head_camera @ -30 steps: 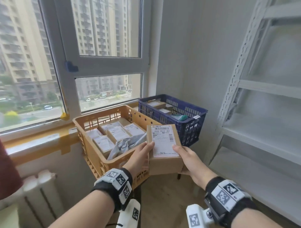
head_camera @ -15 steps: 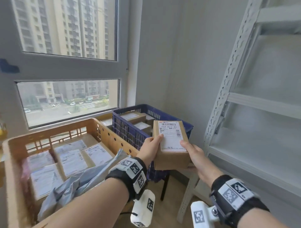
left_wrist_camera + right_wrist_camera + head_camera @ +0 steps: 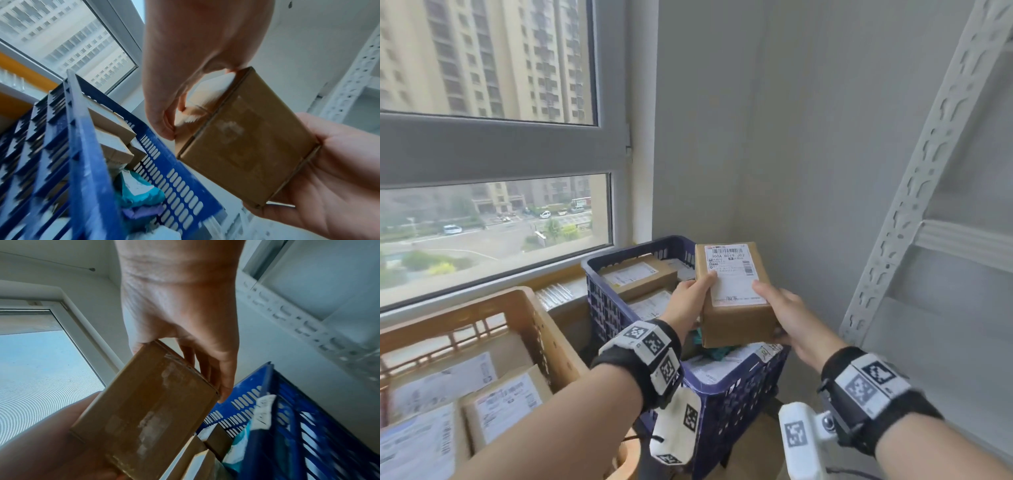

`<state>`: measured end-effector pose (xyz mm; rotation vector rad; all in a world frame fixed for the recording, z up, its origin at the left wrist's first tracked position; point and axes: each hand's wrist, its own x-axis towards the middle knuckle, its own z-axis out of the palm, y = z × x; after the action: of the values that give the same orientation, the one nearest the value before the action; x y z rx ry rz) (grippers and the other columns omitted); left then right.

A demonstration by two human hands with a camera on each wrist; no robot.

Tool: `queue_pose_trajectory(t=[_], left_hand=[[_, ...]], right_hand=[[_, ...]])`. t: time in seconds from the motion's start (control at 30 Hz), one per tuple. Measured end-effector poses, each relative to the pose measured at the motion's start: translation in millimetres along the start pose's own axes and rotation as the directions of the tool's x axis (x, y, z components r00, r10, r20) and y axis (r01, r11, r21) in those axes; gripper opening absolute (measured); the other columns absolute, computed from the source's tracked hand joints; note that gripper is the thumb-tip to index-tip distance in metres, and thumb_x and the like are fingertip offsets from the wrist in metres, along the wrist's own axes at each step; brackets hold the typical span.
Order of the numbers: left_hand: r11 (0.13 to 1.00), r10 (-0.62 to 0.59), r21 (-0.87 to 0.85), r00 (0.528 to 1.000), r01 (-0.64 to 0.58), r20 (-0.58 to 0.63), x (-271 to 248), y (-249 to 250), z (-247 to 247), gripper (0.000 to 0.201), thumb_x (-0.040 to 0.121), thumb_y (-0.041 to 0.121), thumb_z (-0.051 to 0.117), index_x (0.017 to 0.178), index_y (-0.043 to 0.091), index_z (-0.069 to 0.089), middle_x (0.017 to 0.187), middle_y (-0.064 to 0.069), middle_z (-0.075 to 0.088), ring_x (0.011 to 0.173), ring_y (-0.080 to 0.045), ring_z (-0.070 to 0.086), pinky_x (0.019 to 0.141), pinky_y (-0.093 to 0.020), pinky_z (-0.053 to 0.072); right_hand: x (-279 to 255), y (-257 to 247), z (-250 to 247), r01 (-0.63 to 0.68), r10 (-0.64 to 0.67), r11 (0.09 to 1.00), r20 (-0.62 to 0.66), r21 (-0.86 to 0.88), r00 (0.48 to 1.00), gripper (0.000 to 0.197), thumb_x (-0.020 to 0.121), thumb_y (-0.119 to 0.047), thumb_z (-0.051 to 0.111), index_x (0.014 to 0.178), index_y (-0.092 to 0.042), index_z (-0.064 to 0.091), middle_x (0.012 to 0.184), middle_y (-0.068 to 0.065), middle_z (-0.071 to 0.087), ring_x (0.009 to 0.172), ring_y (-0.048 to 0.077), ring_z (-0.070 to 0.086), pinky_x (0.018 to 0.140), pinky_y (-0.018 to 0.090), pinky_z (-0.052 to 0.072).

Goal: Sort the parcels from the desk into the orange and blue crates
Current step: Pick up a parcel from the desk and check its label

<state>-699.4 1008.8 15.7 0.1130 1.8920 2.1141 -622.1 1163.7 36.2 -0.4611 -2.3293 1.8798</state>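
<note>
1. Brown cardboard parcel (image 3: 736,294), white label up, held in the air over the blue crate (image 3: 726,394), above its right side.
2. Left hand (image 3: 686,303) gripping the parcel's left side, thumb on the label edge, fingers curled underneath.
3. Right hand (image 3: 789,315) gripping the right side, thumb on the label, fingers wrapped under the bottom.
4. Inside the blue crate: several labelled boxes (image 3: 640,277) and a teal bag (image 3: 139,193) at the near end.
5. Orange crate (image 3: 530,318) just left of the blue one, holding labelled parcels (image 3: 506,404).
6. White slotted shelving upright (image 3: 914,192) to the right.
</note>
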Motion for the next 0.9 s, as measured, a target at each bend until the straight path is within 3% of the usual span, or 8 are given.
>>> queue_pose_trajectory(t=[0.1,0.27,0.4,0.47,0.57,0.67,0.8,0.9], left_hand=[[1.000,-0.003,0.024,0.996,0.005,-0.084,35,11,2,0.042,0.093,0.045,0.054,0.117,0.012,0.063,0.108,-0.005,0.071,0.091,-0.018,0.066,0.073,-0.028,0.050],[0.998,-0.047,0.036,0.984,0.054,-0.170,92,27,7,0.036,0.093,0.037,0.054,0.117,0.010,0.061,0.086,-0.002,0.066,0.068,-0.015,0.060,0.065,-0.028,0.051],[0.992,-0.119,0.007,0.957,0.125,-0.266,137,27,12,0.031,0.088,0.038,0.057,0.109,0.014,0.061,0.095,-0.010,0.070,0.090,-0.029,0.068,0.090,-0.042,0.055],[0.984,-0.172,-0.013,0.935,0.177,-0.310,157,23,12,0.030,0.087,0.036,0.058,0.108,0.015,0.060,0.100,-0.012,0.071,0.095,-0.031,0.068,0.091,-0.045,0.054],[0.966,-0.238,0.002,0.898,0.257,-0.370,181,11,5,0.026,0.090,0.026,0.058,0.110,0.010,0.057,0.088,-0.008,0.067,0.077,-0.022,0.066,0.066,-0.031,0.057],[0.940,-0.274,0.079,0.872,0.332,-0.406,195,-6,-2,0.022,0.088,0.017,0.065,0.108,0.007,0.061,0.094,-0.008,0.070,0.078,-0.020,0.069,0.061,-0.030,0.058],[0.893,-0.336,0.167,0.865,0.419,-0.374,212,-25,-3,0.036,0.073,0.010,0.078,0.104,-0.001,0.065,0.102,-0.017,0.071,0.085,-0.030,0.072,0.070,-0.040,0.061],[0.855,-0.380,0.209,0.849,0.474,-0.368,215,-35,-4,0.033,0.082,0.011,0.073,0.110,-0.002,0.061,0.094,-0.017,0.072,0.079,-0.027,0.072,0.064,-0.034,0.061]], right_hand=[[50,-7,-2,0.004,-0.004,1.000,0.026,-0.017,1.000,0.041,0.094,-0.051,0.056,0.120,-0.019,0.059,0.109,0.007,0.068,0.089,0.022,0.064,0.071,0.035,0.055],[148,-16,1,-0.009,0.021,0.996,0.134,-0.091,0.991,0.043,0.095,-0.042,0.053,0.128,-0.014,0.050,0.112,0.009,0.065,0.096,0.025,0.062,0.092,0.046,0.051],[215,-22,7,0.002,0.054,0.976,0.249,-0.220,0.967,0.052,0.089,-0.048,0.064,0.123,-0.013,0.047,0.114,0.007,0.063,0.099,0.022,0.062,0.089,0.044,0.054],[238,-19,13,0.037,0.056,0.954,0.299,-0.298,0.953,0.057,0.082,-0.050,0.073,0.119,-0.016,0.046,0.113,0.002,0.062,0.098,0.017,0.061,0.082,0.036,0.053],[275,-3,28,0.097,0.076,0.910,0.394,-0.402,0.916,0.050,0.077,-0.042,0.081,0.109,-0.022,0.048,0.102,-0.007,0.063,0.093,0.011,0.061,0.087,0.030,0.049],[313,23,41,0.121,0.121,0.872,0.449,-0.475,0.885,0.102,0.049,-0.053,0.084,0.136,-0.021,0.042,0.120,-0.006,0.065,0.106,0.014,0.062,0.100,0.040,0.049],[327,37,38,0.115,0.204,0.825,0.481,-0.553,0.853,0.110,0.074,-0.030,0.082,0.155,-0.022,0.008,0.134,-0.001,0.057,0.117,0.021,0.056,0.103,0.043,0.044],[331,42,37,0.197,0.235,0.737,0.518,-0.647,0.822,0.110,0.086,-0.040,0.071,0.156,-0.030,-0.012,0.145,-0.004,0.049,0.124,0.024,0.054,0.105,0.041,0.044]])
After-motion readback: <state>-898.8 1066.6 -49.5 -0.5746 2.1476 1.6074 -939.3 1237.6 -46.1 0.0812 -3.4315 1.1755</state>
